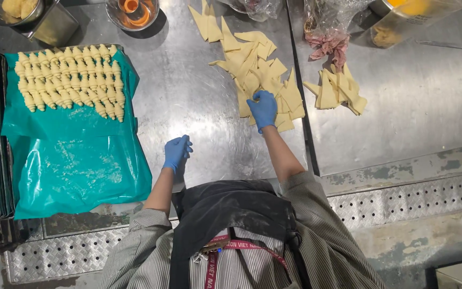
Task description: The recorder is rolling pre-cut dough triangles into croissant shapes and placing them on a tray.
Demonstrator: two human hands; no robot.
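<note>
dough triangles [258, 69] lie heaped in the upper centre of the frame on the steel table [188, 101]. right hand [263, 108], blue-gloved, rests palm-down on the heap's lower edge, fingers spread; whether it grips a piece i cannot tell. left hand [177, 151] hovers loosely curled and empty over bare steel at centre. judged from this, peeling one triangle off by its wide end without stretching it matters. rolled croissants [70, 80] sit in rows on teal sheet [76, 155] at upper left.
</note>
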